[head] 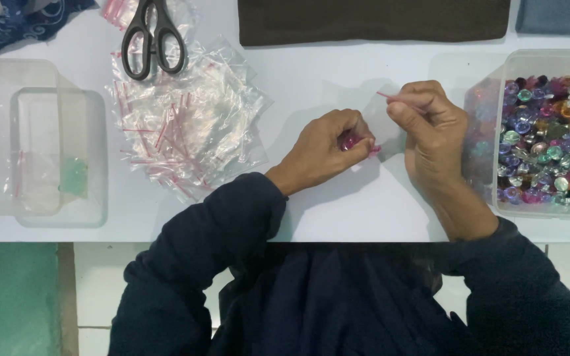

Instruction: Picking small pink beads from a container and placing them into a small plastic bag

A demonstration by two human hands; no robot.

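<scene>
Bagging gems at the counter (338, 59).
Left hand (324, 148) is pinching pink gems (349, 140); right hand (430, 125) is gripping the bag (390, 122) rim. Misalignment is risking spills.

On the table (338, 66), the two hands are in the middle, the left hand (321, 148) just beside the right hand (430, 128). A box of beads (549, 135) stands at the right. A pile of small bags (186, 125) lies to the left, with scissors (153, 36) on its far edge. An open box (37, 142) stands at the far left. A folded cloth (374, 20) lies far behind the hands.
</scene>
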